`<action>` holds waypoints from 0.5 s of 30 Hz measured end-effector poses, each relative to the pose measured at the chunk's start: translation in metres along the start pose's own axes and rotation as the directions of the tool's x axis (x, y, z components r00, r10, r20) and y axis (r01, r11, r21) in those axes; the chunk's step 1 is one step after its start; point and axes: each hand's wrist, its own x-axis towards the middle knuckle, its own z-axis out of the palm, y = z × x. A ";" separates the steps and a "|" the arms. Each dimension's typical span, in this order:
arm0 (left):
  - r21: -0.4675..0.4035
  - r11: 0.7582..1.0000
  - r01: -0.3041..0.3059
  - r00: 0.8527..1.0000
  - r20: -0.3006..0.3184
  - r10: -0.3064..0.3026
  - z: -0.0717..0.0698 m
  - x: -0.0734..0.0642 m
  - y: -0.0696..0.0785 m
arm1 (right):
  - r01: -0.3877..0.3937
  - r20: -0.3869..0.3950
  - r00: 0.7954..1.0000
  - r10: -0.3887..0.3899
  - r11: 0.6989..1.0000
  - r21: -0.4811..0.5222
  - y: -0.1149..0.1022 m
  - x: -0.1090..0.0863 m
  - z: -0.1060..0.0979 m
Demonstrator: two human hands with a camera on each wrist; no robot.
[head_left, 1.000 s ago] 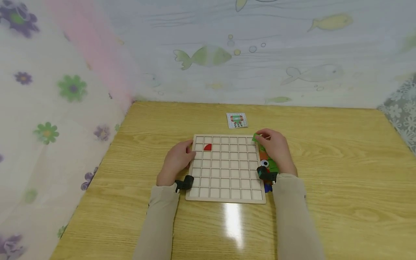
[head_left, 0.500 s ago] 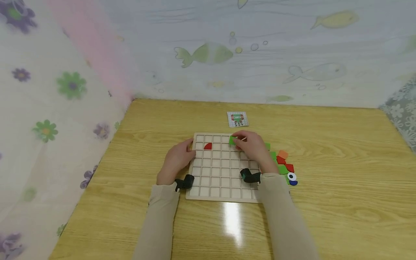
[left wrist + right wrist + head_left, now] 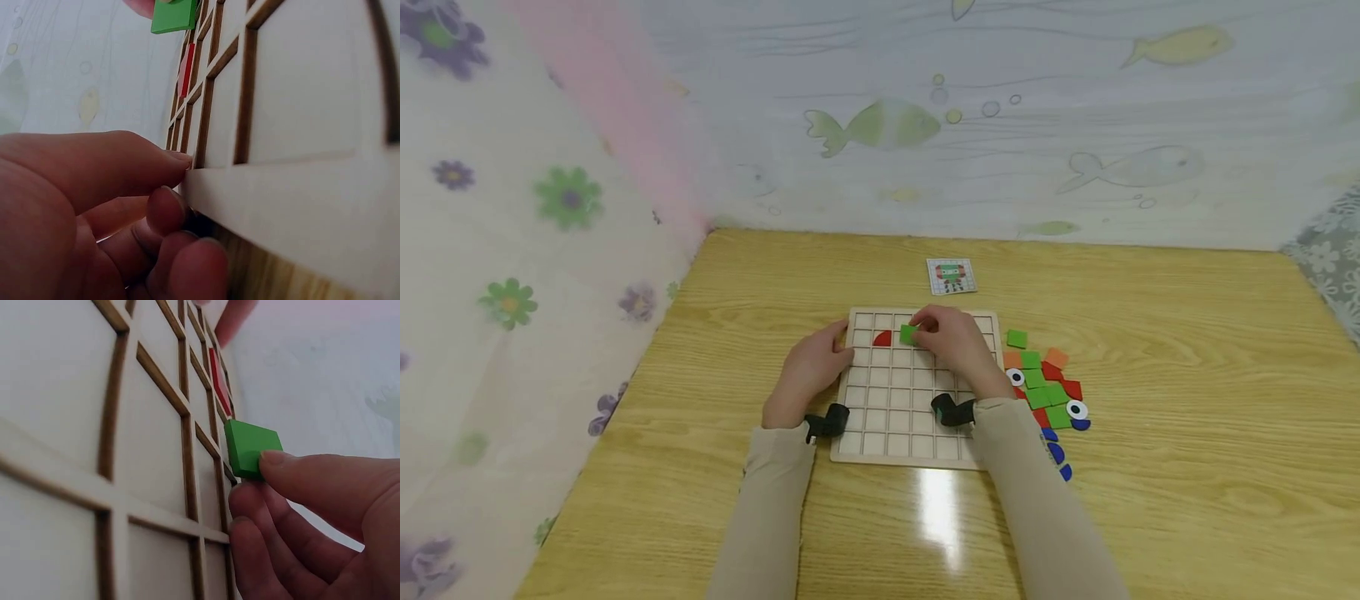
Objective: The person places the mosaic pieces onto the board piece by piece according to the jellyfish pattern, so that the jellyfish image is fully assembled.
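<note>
A wooden grid board (image 3: 877,421) lies on the table, with a red quarter-circle tile (image 3: 883,339) in a cell near its upper left. My left hand (image 3: 811,365) holds the board's left edge; in the left wrist view its thumb (image 3: 119,167) touches the rim and the other fingers curl beside it. Over the upper part of the board, my right hand (image 3: 957,343) pinches a green square tile (image 3: 907,334) between thumb and fingers. The right wrist view shows this green tile (image 3: 253,447) tilted above the cells, to the right of the red tile.
Right of the board lies a loose group of green tiles (image 3: 1037,395), with orange, red and blue pieces and white eye discs (image 3: 1077,409). One green tile (image 3: 1017,339) sits apart. Behind the board is a small pattern card (image 3: 951,276). A patterned wall (image 3: 880,183) borders the table.
My right hand has carried the green tile left from the board's upper right corner to near the red tile, uncovering the loose pieces. My left hand has stayed at the left edge.
</note>
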 end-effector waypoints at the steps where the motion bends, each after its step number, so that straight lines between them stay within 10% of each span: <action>1: 0.002 1.000 0.003 1.000 0.000 -0.003 0.000 0.000 0.000 | -0.001 -0.002 1.000 0.001 1.000 -0.003 -0.001 0.000 0.001; 15: 0.003 1.000 0.007 1.000 -0.004 -0.007 0.001 0.001 0.000 | 0.011 -0.039 0.999 -0.015 0.995 -0.100 -0.009 -0.001 0.012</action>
